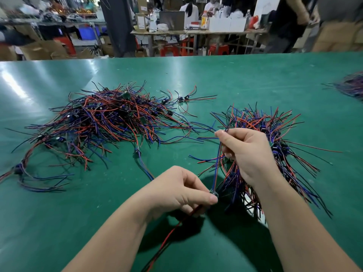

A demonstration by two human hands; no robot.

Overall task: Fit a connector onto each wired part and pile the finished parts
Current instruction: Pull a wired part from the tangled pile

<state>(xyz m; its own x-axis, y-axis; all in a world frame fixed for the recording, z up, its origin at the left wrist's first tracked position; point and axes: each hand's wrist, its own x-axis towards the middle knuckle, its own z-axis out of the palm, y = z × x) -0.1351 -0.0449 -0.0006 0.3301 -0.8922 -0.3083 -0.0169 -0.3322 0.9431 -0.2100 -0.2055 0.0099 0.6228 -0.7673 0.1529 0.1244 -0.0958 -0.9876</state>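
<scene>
My left hand (180, 190) pinches a small wired part (213, 192) between thumb and fingers, low at the centre. Its red and black leads (170, 231) trail down towards me. My right hand (248, 152) is raised above it and pinches the top ends of the part's blue and red wires (217, 165), holding them taut. A large loose pile of wired parts (110, 118) lies on the left of the green table (196, 75). A second pile (275, 134) sits right behind and beneath my right hand. I cannot make out a connector.
Another heap of wires (351, 87) lies at the table's right edge. One stray wired part (140, 158) lies between the piles. Beyond the table's far edge are benches, cardboard boxes, red stools and several people.
</scene>
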